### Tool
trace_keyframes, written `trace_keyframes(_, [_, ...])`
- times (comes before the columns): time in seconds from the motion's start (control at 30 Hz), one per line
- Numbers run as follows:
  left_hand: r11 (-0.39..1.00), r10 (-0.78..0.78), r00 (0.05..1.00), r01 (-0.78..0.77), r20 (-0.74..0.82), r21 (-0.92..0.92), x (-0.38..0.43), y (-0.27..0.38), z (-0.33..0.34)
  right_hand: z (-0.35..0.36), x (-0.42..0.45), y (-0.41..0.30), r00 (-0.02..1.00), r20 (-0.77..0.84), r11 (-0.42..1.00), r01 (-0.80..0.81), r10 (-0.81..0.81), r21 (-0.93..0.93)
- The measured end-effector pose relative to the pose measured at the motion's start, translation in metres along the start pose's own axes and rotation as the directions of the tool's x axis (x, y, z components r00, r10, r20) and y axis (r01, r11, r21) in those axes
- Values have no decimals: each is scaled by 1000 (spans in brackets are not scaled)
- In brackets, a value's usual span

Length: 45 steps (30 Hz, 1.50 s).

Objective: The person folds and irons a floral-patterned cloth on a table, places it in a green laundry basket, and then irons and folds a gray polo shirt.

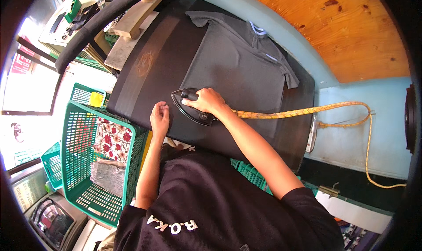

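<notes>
A dark grey short-sleeved polo shirt (227,60) lies spread on a black padded ironing table (158,73), its collar toward the far right. My right hand (207,101) grips the black handle of an electric iron (197,117), which rests at the shirt's near left side with its tip pointing left. The iron covers part of the shirt's hem area. From behind my right wrist runs a yellow cord (280,114). My left hand (160,116) is at the table's near left edge, fingers loosely curled and holding nothing, a short way left of the iron.
A tall green plastic basket (130,158) with folded floral fabric (112,139) and a clear plastic bag (107,177) stands at the left. A padded black bar (95,23) arches over the far left. The cord hangs along the blue wall (389,129) at right.
</notes>
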State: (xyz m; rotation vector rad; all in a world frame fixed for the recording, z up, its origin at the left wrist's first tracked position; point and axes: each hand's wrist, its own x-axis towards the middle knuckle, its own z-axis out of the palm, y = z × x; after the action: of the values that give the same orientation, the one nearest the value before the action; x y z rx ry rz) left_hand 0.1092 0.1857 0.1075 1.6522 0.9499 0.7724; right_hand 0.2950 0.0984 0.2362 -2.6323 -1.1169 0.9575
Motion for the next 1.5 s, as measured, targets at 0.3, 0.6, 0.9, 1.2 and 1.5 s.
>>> trace_keyframes(0.3, [859, -81, 996, 52, 35, 510, 19, 38, 18, -42, 15, 64, 978, -102, 976, -169, 184, 138])
trace_keyframes(0.6, [817, 52, 995, -89, 82, 569, 20, 25, 23, -69, 18, 170, 968, -181, 977, -145, 173, 158])
trace_keyframes(0.9, [808, 27, 998, -54, 55, 587, 21, 19, 23, -15, -99, 133, 997, 75, 991, 45, -36, -126])
trace_keyframes(1.2, [807, 55, 988, -128, 142, 576, 27, 24, 21, -17, -104, 244, 704, -334, 770, -494, 627, 403])
trace_keyframes(1.5, [801, 50, 984, -141, 169, 582, 29, 19, 20, -11, -119, 251, 560, -166, 542, -617, 812, 571])
